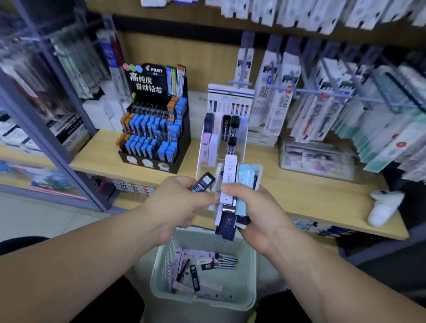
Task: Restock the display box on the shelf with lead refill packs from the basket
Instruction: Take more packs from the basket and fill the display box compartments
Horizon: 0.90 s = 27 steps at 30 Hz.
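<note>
My right hand grips a bundle of lead refill packs, white, pale blue and dark ones stacked together. My left hand pinches a single black refill pack just left of the bundle. Both hands hover in front of the white display box on the wooden shelf; the box holds a few pink and black packs. Below my hands sits the pale green basket with several more packs lying loose in it.
A black Pilot lead display with blue-capped tubes stands left of the white box. Hanging pen packs fill the pegs at right. A clear box and a white object sit on the shelf's right part.
</note>
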{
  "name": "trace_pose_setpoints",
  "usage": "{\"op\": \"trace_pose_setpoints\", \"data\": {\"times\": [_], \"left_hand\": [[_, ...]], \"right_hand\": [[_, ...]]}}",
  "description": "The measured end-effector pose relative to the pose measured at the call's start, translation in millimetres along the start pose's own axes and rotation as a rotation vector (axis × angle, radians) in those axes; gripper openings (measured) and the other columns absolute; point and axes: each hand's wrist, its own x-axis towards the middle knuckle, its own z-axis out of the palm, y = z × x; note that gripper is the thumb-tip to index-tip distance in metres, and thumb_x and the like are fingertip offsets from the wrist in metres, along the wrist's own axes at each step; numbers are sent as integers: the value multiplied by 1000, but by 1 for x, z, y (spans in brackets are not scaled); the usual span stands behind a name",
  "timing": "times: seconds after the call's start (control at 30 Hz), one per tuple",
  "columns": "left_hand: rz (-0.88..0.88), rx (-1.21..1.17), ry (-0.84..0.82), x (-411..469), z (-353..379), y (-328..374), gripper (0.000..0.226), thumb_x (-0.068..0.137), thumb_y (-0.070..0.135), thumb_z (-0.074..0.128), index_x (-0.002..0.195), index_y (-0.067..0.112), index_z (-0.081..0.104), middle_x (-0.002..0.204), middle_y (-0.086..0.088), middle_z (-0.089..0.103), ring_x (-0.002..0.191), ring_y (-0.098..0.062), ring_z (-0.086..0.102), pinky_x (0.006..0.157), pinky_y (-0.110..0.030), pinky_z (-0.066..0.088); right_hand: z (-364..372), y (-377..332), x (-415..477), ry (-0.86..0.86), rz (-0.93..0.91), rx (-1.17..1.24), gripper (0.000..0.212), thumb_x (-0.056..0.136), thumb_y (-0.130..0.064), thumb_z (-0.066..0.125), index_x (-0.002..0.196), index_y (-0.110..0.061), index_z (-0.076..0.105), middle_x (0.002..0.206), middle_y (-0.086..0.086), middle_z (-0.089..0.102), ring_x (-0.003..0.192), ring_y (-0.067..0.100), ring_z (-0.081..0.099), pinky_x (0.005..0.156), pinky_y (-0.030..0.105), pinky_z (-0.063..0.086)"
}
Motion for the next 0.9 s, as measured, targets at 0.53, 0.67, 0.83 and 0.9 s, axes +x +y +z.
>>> {"op": "trace_pose_setpoints", "data": {"times": [0.53, 0.67, 0.83, 0.9], "left_hand": [[39, -109, -192, 78, 20, 39, 12, 85, 18, 74, 88, 13, 64, 58, 0, 40, 44, -9, 24, 49, -26, 18], [129, -158, -143, 98, 17, 41, 12, 89, 18, 70, 82, 12, 63, 60, -3, 45, 44, -12, 23, 49, -27, 17], [180, -140, -151, 111, 16, 45, 8, 94, 16, 65, 88, 13, 61, 73, -11, 36, 46, -11, 22, 43, -23, 17], [146, -157, -196, 114, 14, 46, 4, 95, 16, 63, 95, 14, 60, 64, -1, 42, 46, -10, 22, 43, -21, 18]], "right_hand": [[-23, -46, 61, 92, -40, 79, 27, 82, -5, 72, 109, -6, 73, 100, 19, 75, 84, 32, 71, 71, 43, 58], [-18, -45, 77, 105, -58, 95, 26, 82, -6, 72, 108, -9, 73, 93, 15, 76, 78, 27, 72, 67, 40, 57], [-11, -41, 88, 130, -55, 104, 27, 84, -4, 70, 109, -11, 73, 93, 12, 76, 81, 27, 72, 78, 46, 57], [-12, -42, 91, 109, -51, 99, 26, 83, -4, 69, 108, -11, 74, 92, 12, 76, 81, 27, 71, 76, 44, 58]]}}
